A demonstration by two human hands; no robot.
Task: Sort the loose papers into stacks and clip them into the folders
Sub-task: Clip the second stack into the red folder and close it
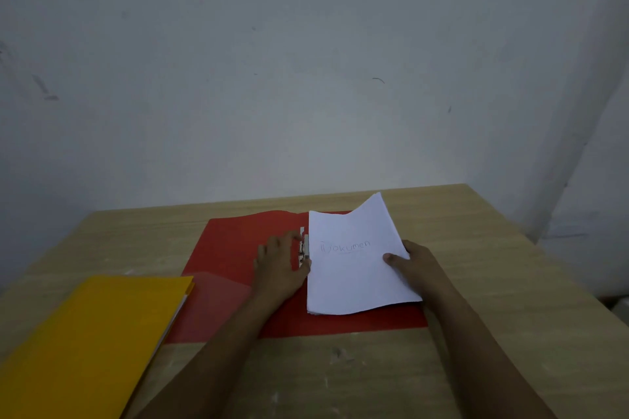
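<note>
A red folder lies open on the wooden table. Over its right half is a stack of white papers with "Dokumen" handwritten on the top sheet; the far right corner curls upward. At the fold sits a metal clip, right beside the stack's left edge. My left hand rests on the folder with its fingers at the clip and its thumb against the paper's edge. My right hand grips the stack's right edge, thumb on top and fingers underneath.
A closed yellow folder with white sheets inside lies at the near left, overlapping the red folder's clear inner pocket. The table stands against a grey wall; its right edge runs close by.
</note>
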